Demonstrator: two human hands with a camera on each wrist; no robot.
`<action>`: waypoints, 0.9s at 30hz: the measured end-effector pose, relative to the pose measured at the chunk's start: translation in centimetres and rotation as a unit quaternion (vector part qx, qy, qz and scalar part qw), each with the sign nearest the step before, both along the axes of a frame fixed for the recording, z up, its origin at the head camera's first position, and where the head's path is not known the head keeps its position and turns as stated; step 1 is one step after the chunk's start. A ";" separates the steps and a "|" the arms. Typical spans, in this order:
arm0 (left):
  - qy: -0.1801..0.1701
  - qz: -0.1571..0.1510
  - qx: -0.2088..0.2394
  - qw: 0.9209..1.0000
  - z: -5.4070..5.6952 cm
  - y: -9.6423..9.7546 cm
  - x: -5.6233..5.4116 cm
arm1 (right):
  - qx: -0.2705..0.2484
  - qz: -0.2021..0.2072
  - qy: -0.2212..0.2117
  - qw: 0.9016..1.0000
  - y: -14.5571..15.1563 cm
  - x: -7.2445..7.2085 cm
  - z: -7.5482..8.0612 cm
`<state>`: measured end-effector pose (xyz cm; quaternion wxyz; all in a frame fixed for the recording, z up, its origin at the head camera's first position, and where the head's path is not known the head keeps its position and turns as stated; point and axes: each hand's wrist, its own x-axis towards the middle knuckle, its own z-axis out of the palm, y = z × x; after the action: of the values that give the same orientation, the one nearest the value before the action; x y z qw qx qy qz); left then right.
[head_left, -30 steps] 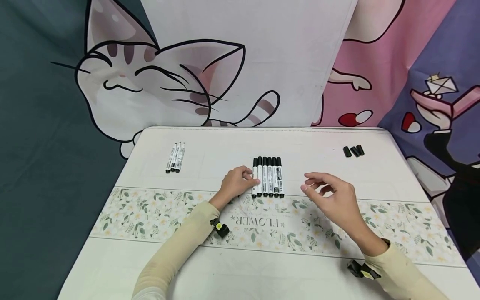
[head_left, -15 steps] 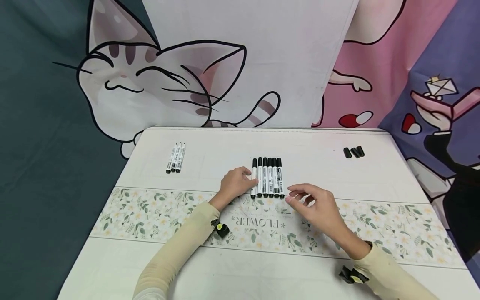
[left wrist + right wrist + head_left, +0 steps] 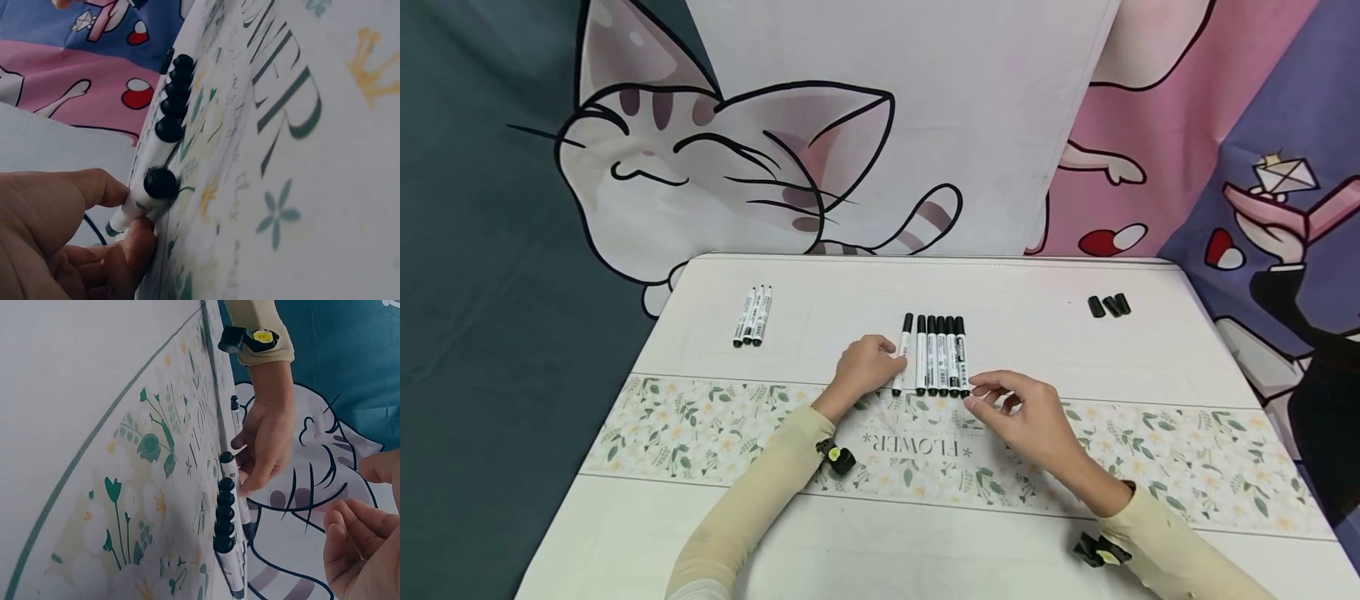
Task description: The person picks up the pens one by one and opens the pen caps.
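My left hand (image 3: 867,367) pinches a white whiteboard marker (image 3: 905,337) with a black cap, between thumb and fingers. In the left wrist view this marker (image 3: 139,207) lies on the table, with a small gap between it and the row. To its right, several matching capped markers (image 3: 942,354) lie side by side, caps toward the back. My right hand (image 3: 1018,417) is by the near right end of that row, fingers loosely bent and thumb apart. Nothing is between those fingers in the right wrist view.
Three markers without caps (image 3: 752,317) lie together at the back left of the white table (image 3: 850,550). Three loose black caps (image 3: 1110,307) lie at the back right. A floral band (image 3: 700,425) crosses the table, and a printed cat curtain (image 3: 970,108) hangs behind.
My left hand has drawn the leftmost marker slightly left, away from the row, tilting it a little. My right hand has come left and nearer, to the row's right end.
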<state>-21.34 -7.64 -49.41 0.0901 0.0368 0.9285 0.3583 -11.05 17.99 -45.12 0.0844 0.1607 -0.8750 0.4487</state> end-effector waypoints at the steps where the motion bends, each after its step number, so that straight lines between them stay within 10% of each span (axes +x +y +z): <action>1: 0.003 -0.006 0.008 1.000 0.0 -0.3 0.1 | 0.002 0.000 -0.001 1.000 0.0 0.0 0.0; 7: 0.012 -0.063 0.038 0.997 0.8 -1.8 0.8 | 0.013 0.001 -0.008 1.000 -0.1 -0.3 -0.1; 19: 0.075 -0.065 0.041 0.994 3.3 -2.4 3.4 | 0.020 -0.003 0.009 1.000 0.0 -0.7 0.3; 27: 0.145 -0.134 0.046 0.979 3.9 -2.7 5.1 | 0.023 0.003 0.003 1.000 0.1 -0.8 0.8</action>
<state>-16.21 -10.35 -45.48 0.0004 0.2163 0.9010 0.3760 -11.84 18.08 -44.27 0.0815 0.1666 -0.8846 0.4280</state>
